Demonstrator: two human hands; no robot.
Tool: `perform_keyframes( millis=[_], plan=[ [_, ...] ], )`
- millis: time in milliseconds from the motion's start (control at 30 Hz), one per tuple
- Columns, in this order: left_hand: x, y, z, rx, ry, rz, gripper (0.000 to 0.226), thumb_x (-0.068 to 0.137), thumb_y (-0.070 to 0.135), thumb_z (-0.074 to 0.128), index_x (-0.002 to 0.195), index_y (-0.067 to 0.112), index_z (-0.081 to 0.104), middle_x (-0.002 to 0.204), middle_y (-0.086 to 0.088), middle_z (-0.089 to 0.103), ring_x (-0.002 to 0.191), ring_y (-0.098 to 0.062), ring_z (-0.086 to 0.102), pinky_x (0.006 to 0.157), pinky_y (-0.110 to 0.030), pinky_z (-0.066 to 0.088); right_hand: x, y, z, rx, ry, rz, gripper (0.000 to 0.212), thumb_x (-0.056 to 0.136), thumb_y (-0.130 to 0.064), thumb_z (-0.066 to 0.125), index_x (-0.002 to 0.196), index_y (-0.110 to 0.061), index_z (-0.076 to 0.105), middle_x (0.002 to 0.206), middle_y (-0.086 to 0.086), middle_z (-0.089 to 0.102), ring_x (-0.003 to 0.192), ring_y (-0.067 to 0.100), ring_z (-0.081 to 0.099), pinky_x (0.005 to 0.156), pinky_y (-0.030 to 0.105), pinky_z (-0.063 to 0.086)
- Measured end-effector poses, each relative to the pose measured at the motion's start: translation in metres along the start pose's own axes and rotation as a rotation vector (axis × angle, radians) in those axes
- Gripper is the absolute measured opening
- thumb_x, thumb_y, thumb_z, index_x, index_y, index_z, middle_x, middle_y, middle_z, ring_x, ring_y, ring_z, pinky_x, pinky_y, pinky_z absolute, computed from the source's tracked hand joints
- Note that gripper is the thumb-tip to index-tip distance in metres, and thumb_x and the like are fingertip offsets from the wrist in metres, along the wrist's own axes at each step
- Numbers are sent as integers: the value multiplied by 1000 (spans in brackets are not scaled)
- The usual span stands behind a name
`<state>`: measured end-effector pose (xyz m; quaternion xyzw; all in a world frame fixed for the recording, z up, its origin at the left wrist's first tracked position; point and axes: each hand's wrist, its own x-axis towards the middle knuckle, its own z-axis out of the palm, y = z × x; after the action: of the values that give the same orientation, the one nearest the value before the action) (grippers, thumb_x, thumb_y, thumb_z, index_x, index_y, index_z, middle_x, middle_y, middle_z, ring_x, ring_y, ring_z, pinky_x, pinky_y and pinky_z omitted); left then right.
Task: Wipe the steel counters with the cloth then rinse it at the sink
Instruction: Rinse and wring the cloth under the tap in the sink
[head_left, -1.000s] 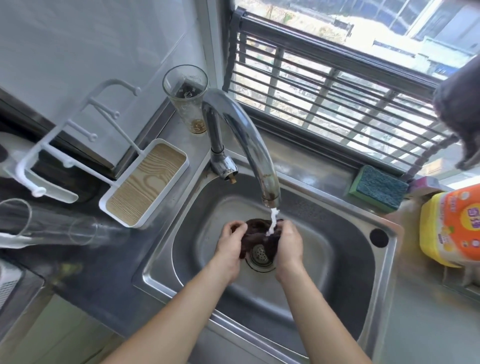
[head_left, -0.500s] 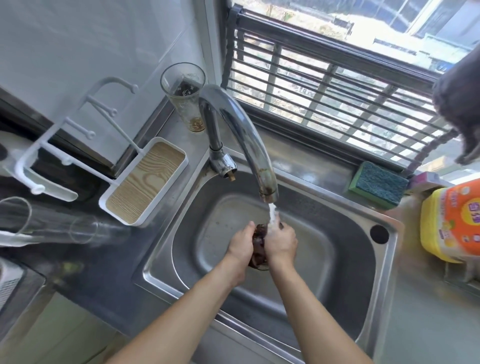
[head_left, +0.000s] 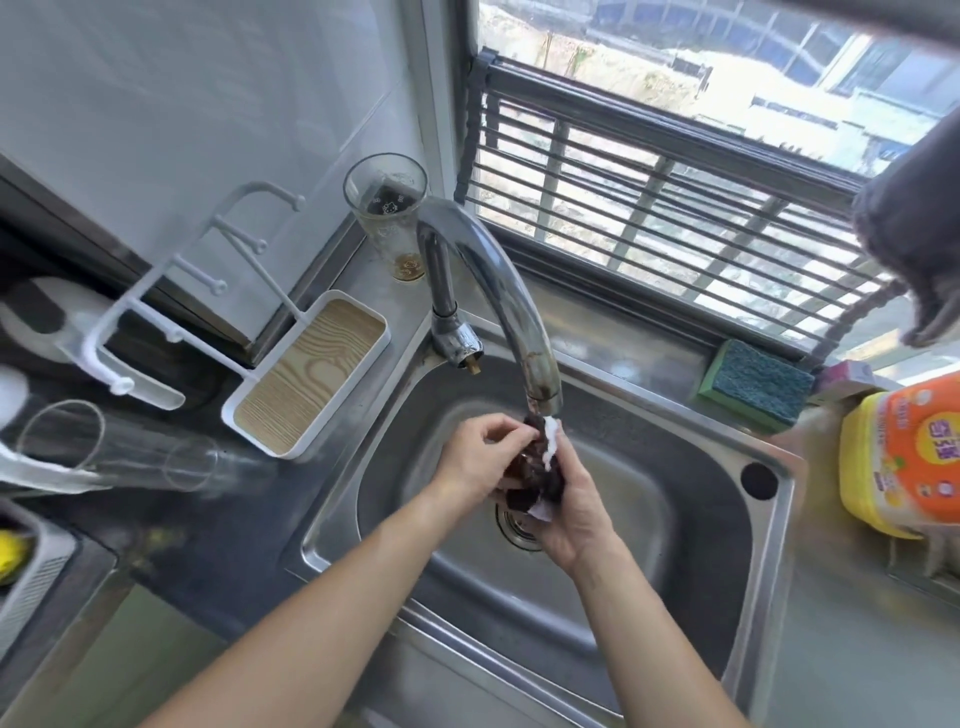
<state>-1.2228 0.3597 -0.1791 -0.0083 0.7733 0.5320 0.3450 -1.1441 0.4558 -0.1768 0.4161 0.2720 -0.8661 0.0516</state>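
Observation:
A dark brown cloth (head_left: 537, 470) is bunched up between both my hands, right under the spout of the curved steel tap (head_left: 506, 291). Water runs from the spout onto the cloth. My left hand (head_left: 478, 457) pinches the cloth from the left, fingers curled. My right hand (head_left: 574, 506) cups it from below and the right. Both hands hover over the steel sink (head_left: 670, 499), just above the drain (head_left: 511, 525). Much of the cloth is hidden inside my grip.
A green scouring sponge (head_left: 756, 387) lies on the sink's back rim. A yellow-orange detergent bottle (head_left: 904, 462) stands at the right. A plastic cup (head_left: 389, 213) stands behind the tap. A white rack with a wood-pattern tray (head_left: 309, 376) and a lying glass (head_left: 114, 452) sit left.
My hands have lifted the cloth from near the drain up to just under the spout. The cloth went from spread between the hands to squeezed together and bunched.

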Motion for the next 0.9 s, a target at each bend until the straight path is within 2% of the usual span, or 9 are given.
perform_keyframes(
  millis=[67, 167, 300, 433, 533, 633, 700, 800, 900],
  plan=[
    [-4, 4, -2, -87, -39, -122, 31, 98, 28, 54, 76, 19, 73, 69, 1, 70, 62, -16, 64, 69, -36, 59, 8, 5, -5, -18, 138, -109, 40, 79, -30, 78, 115, -15, 67, 100, 16, 75, 80, 27, 73, 70, 39, 63],
    [-4, -7, 2, -39, -9, -194, 32, 94, 47, 43, 86, 23, 64, 76, -2, 68, 70, -21, 62, 73, -36, 53, 16, 14, -8, -212, 301, -229, 15, 87, -23, 80, 83, -15, 67, 81, 12, 71, 74, 25, 65, 72, 37, 57],
    [4, -51, 28, -136, -47, -255, 51, 70, 77, 40, 91, 43, 71, 107, 2, 75, 107, -21, 68, 103, -51, 51, 22, 24, -1, -522, 470, -364, 36, 89, -40, 77, 61, -20, 65, 57, -1, 62, 61, 20, 57, 62, 36, 50],
    [-10, -34, 32, -260, 66, -294, 69, 68, 76, 41, 95, 21, 74, 104, -6, 76, 103, -24, 69, 98, -43, 53, 26, 19, -3, -557, 664, -274, 50, 95, -42, 63, 55, -13, 62, 57, 1, 65, 71, 33, 67, 78, 47, 57],
    [-9, -9, 20, -334, 245, -189, 44, 82, 56, 44, 87, 19, 66, 91, -4, 69, 90, -23, 63, 79, -35, 49, 20, 11, -4, -445, 600, -196, 52, 99, -46, 56, 63, -10, 64, 65, 7, 69, 74, 34, 69, 78, 44, 57],
    [3, 17, 6, -422, 281, -82, 28, 100, 33, 47, 98, 12, 66, 95, -9, 67, 87, -19, 61, 75, -30, 47, 12, 7, -7, -448, 395, -212, 46, 101, -42, 56, 69, -12, 69, 66, 4, 72, 71, 26, 68, 75, 37, 54],
    [9, 31, -1, -496, 273, -77, 35, 102, 37, 48, 106, 8, 67, 103, -13, 70, 84, -17, 65, 75, -30, 50, 11, 8, -10, -517, 273, -297, 36, 96, -44, 63, 73, -18, 74, 73, 0, 75, 77, 19, 69, 80, 36, 55],
    [10, 42, -3, -617, 297, -173, 41, 98, 53, 52, 94, 15, 69, 92, -6, 71, 74, -14, 65, 71, -30, 50, 6, 10, -11, -661, 198, -452, 33, 87, -43, 71, 85, -10, 69, 75, 1, 70, 72, 9, 61, 70, 22, 50],
    [16, 51, -2, -611, 340, -257, 41, 95, 55, 55, 91, 16, 68, 92, -5, 72, 79, -17, 68, 72, -32, 52, -3, 7, -9, -697, 142, -545, 20, 92, -21, 77, 88, -6, 66, 68, -7, 68, 63, 1, 60, 61, 13, 48]
  ],
)
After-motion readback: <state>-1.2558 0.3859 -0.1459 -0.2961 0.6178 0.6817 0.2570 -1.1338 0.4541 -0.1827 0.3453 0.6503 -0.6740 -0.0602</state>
